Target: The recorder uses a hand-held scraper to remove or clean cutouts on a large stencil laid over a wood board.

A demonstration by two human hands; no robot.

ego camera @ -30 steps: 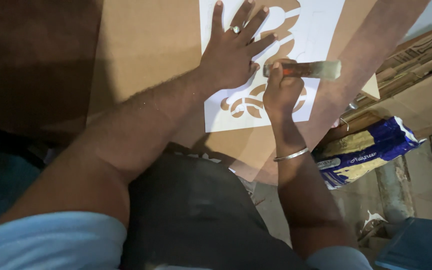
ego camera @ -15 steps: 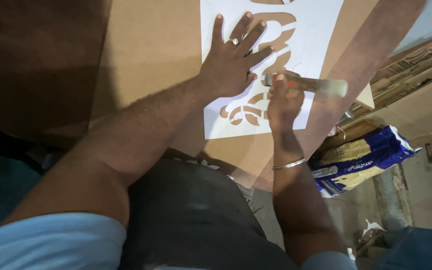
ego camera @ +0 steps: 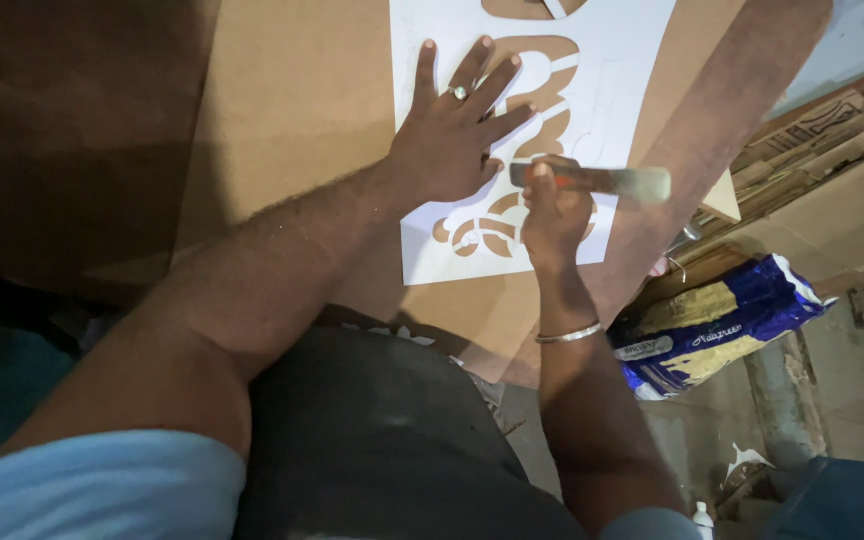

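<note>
Left hand (ego camera: 449,150) lies spread flat on the white cut-out paper stencil (ego camera: 592,100); right hand (ego camera: 552,215) is closed around what looks like a pale-handled cutting tool (ego camera: 602,182) on the brown board worktop (ego camera: 292,100).

So there's a flat white paper stencil sheet with curly ornamental cut-outs (ego camera: 592,100), lying flat on a big brown fibreboard panel (ego camera: 292,110), and you can see the brown showing through the swirl holes. It runs off the top edge of the shot, lower edge slightly skewed. The other thing is a slim pencil-like marking tool with an orange tip and pale handle (ego camera: 602,181), lying nearly level across the stencil's lower right part, tip at a cut-out edge.
</note>
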